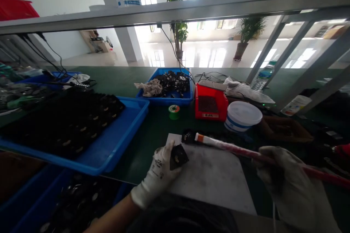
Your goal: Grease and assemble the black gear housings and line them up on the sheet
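Observation:
My left hand (160, 169), in a white glove, is closed around a small black square part (179, 154), held between thumb and fingers above a pale sheet (213, 178). My right hand (284, 178), also gloved and smeared by motion, grips a long red-and-white stick (232, 148) with an orange band near its far end. That end points left, toward the black part in my left hand. Beyond the sheet's far edge lies another black piece (188, 136), close to the stick's tip.
At left a blue tray (133, 116) holds rows of black parts. Farther back stand a blue bin (188, 96) of black pieces, a green spool (174, 113), a red bin (209, 115) and a white tub (243, 114). A shelf beam (175, 12) spans the bench.

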Tool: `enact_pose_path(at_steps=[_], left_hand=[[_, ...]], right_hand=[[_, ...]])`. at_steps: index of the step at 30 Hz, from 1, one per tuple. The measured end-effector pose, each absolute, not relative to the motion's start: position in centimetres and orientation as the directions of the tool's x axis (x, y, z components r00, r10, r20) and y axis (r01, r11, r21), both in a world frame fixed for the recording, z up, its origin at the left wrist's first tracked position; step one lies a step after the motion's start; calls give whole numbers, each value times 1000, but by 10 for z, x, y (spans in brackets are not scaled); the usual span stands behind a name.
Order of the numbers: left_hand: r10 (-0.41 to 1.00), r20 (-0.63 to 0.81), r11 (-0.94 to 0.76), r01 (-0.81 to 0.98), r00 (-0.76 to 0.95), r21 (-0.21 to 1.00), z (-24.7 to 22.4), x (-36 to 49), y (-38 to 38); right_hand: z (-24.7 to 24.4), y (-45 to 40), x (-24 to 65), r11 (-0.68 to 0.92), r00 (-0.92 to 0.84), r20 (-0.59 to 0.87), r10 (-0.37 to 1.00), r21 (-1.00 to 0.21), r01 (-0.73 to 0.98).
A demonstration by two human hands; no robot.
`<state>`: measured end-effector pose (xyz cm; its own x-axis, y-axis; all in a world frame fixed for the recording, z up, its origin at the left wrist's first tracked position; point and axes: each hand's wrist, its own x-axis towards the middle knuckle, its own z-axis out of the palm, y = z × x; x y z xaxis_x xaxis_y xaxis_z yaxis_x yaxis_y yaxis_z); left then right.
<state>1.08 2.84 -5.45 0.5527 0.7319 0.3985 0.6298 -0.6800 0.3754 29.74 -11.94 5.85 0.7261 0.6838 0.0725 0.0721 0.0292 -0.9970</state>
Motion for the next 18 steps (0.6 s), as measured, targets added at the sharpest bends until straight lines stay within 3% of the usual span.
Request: enact_pose_path(at_steps=[3,6,8,12,18], left_hand=[[721,451,-691,594,527,410,-47,13,25],[694,492,-719,546,526,431,-37,16,24],[698,476,-716,531,534,454,-31,19,25],[696,496,-718,506,518,478,-27,23,24],[671,499,-740,459,549,491,-20,23,23]], right_hand=[[56,-127,264,34,667,79,741,-996,81],[49,-128,255,215,486,326,811,-938,270],[47,-125,255,262,382,405,831,-890,373],[48,-119,248,176,381,392,837,-853,491],[62,-118,225,270,313,569,761,-716,644]])
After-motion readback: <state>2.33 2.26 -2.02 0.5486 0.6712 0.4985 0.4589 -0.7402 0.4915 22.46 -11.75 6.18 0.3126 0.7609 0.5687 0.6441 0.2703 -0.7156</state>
